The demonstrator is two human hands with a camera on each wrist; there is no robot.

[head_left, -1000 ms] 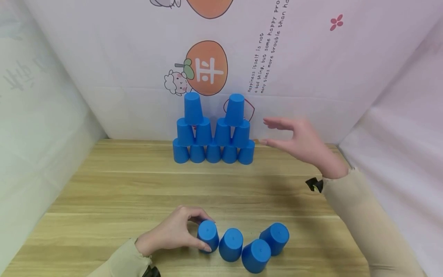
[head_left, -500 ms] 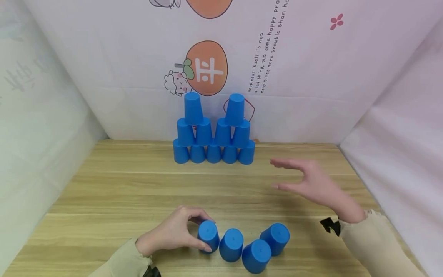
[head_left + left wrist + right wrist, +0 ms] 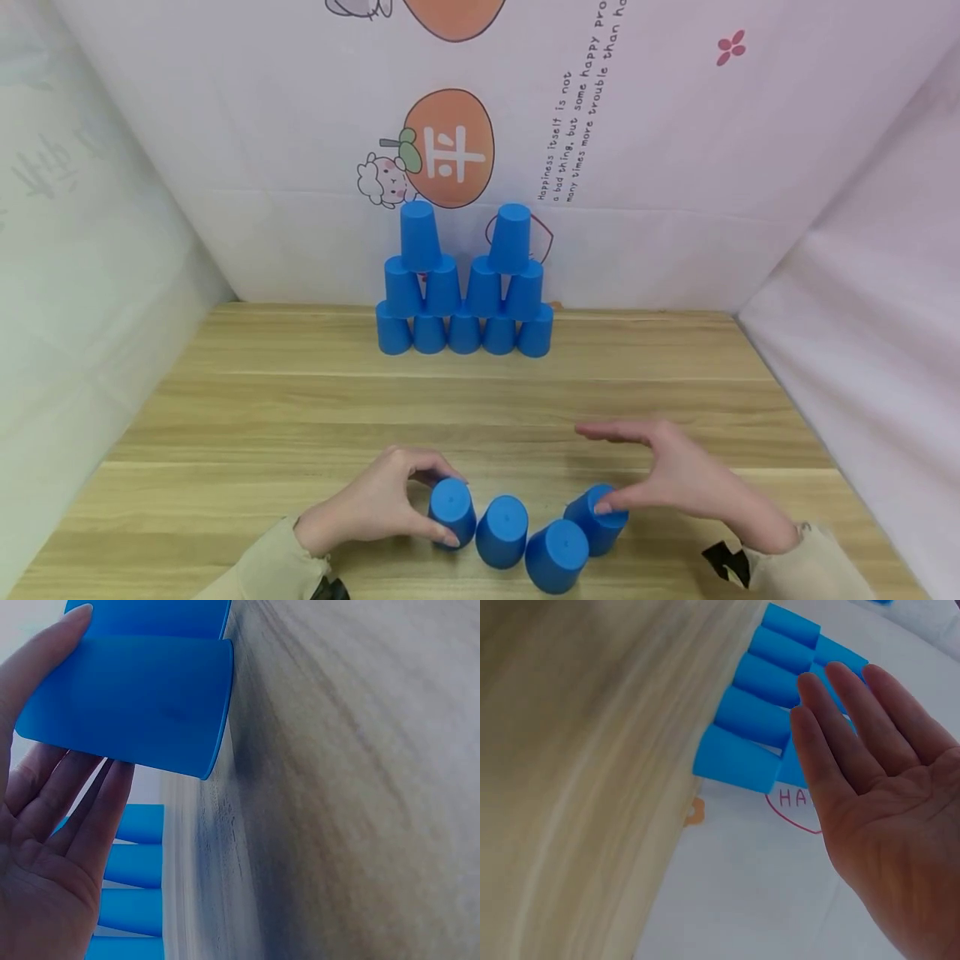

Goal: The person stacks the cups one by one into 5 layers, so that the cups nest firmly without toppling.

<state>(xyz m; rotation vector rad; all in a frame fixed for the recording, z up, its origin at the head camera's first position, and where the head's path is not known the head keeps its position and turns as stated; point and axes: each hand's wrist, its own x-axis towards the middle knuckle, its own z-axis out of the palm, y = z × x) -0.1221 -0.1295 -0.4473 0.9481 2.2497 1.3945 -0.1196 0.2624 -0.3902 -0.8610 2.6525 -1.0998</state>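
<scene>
My left hand [image 3: 375,502] holds the leftmost blue cup [image 3: 452,510], thumb on its near side and fingers round the far side. The left wrist view shows this cup [image 3: 135,701] upside down at the wooden tabletop. To its right stand two more upturned cups, a middle one [image 3: 502,533] and a front one [image 3: 557,557]. Another upturned cup [image 3: 592,527] is behind the front one. Over that cup my right hand [image 3: 678,475] is spread with nothing in its grasp; its thumb overlaps the cup's top in the head view. Its fingers [image 3: 840,742] are straight in the right wrist view.
At the back of the wooden table [image 3: 315,408] rises a stack of upturned blue cups [image 3: 464,333] in three tiers, with two single cups on top. A printed white cloth [image 3: 300,125] hangs right behind it. White cloth walls flank both sides.
My right hand has come back from beside the stack, down toward the near cups, and is now over the rightmost one. My left hand and the cups have stayed put.
</scene>
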